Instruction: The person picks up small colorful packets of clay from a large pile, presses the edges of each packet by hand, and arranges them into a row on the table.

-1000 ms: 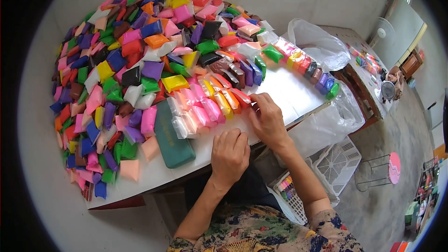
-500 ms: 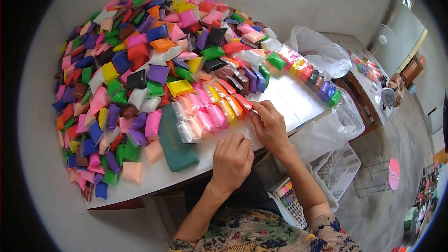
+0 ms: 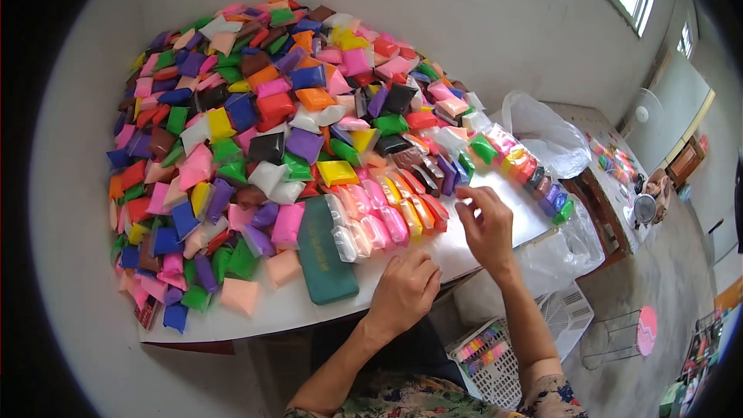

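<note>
My left hand [image 3: 402, 286] is curled closed at the table's front edge, just before the rows of small packets; its palm side is hidden. To its right, my right hand [image 3: 487, 228] hovers over the white tabletop with bent fingers and thumb apart, nothing visible between them. Nearest its fingertips are a red packet [image 3: 435, 211] and purple packets [image 3: 447, 176]. Sealed soft packets lie sorted by colour in two rows: white [image 3: 346, 241], pink [image 3: 385, 226], yellow and orange, then red. A green case [image 3: 326, 259] lies flat left of them.
A large heap of mixed-colour packets [image 3: 255, 131] covers the table's left and back. Another packet row [image 3: 534, 178] lies at the right, near clear plastic bags [image 3: 549, 139]. Below stand white plastic baskets [image 3: 495, 368], one holding packets. A pink-topped stool [image 3: 647, 331] stands farther right.
My right hand has drawn off the red packet at the row's end, and its fingers have parted. My left hand stays curled. The whole view has shifted as the head turned.
</note>
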Demonstrator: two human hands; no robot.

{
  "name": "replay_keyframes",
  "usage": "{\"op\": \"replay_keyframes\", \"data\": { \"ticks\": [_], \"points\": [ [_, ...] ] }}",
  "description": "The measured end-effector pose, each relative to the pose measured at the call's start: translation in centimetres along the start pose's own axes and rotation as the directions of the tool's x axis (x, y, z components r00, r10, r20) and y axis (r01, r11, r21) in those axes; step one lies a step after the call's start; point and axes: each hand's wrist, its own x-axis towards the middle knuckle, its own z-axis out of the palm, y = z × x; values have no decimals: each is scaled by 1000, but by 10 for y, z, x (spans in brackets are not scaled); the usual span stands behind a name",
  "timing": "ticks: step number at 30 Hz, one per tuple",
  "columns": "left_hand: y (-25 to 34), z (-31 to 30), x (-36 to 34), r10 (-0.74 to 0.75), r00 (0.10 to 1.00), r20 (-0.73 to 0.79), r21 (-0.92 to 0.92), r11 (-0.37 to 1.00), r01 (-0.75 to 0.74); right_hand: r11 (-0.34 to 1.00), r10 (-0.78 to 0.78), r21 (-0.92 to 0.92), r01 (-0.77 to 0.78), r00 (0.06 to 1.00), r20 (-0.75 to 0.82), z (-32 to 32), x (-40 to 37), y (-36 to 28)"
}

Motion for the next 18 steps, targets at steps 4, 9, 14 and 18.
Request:
{"op": "replay_keyframes", "data": {
  "ticks": [4,9,14,18],
  "points": [
    [-1,2,-1,6,1000,-21,-3,1000,-6,997,-29,-67,32,999,39,17,75,6],
    [-2,0,0,23,1000,-12,-8,1000,-23,977,61,-201,-69,997,-48,73,170,43],
    [-3,0,0,33,999,-4,6,999,-33,915,376,-213,-343,916,137,109,214,64],
    [-5,1,0,39,999,-5,19,999,-39,888,451,-177,-424,878,162,120,221,61]
  ]
}}
